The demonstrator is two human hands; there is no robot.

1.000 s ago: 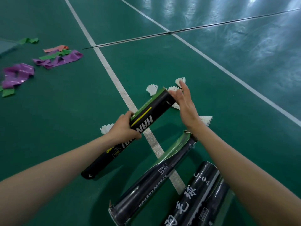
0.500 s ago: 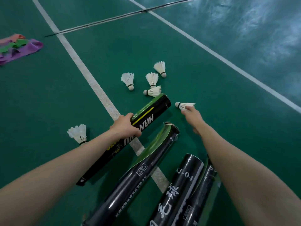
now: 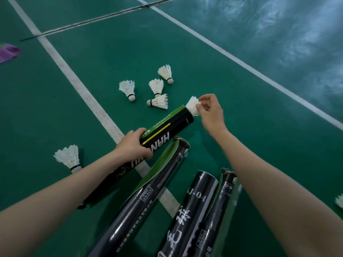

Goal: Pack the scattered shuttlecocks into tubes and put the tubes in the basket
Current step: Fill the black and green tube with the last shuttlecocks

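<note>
Your right hand (image 3: pixel 211 112) has lifted the shuttlecock (image 3: pixel 193 106) from the floor to the mouth of the tube (image 3: pixel 167 130), pinching its feather rim. Your left hand (image 3: pixel 133 145) grips the tube mid-length. The feathers look light and brittle, so press gently.

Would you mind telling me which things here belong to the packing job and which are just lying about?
Job: held tube, shuttlecock in its mouth, loose shuttlecocks, spare tubes, left hand, right hand.
Lying about: purple band, white line.
</note>
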